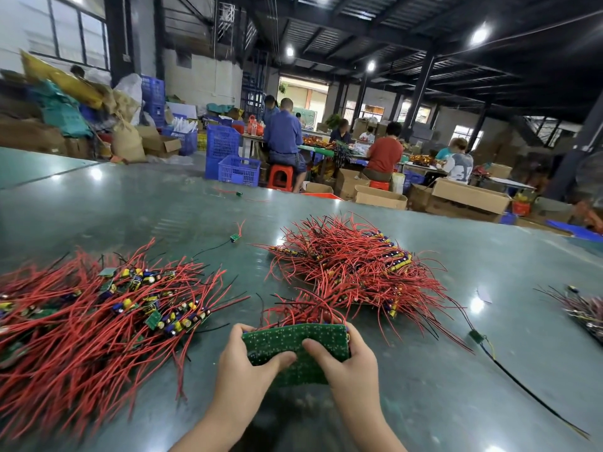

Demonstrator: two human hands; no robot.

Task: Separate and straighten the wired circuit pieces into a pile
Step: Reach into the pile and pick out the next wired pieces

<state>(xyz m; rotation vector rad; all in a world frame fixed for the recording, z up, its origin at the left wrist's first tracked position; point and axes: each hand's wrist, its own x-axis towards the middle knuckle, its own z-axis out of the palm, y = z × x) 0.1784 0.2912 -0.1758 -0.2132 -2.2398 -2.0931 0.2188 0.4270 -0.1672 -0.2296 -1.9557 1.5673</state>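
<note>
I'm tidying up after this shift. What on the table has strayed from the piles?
Three single pieces lie alone: one between the two big piles, one near the far edge, and one right of the hands, trailing a long black wire. Both hands, left and right, grip a green board.

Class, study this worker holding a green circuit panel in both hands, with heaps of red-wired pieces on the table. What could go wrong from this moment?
1. Both hands, left hand and right hand, grip the green panel with thumbs pressing its face; snapping it unevenly might crack a piece.
2. Its red wires reach toward the heap behind, so they could snag and drag pieces along.
3. Loose single pieces lie apart on the table and might be missed.
</note>
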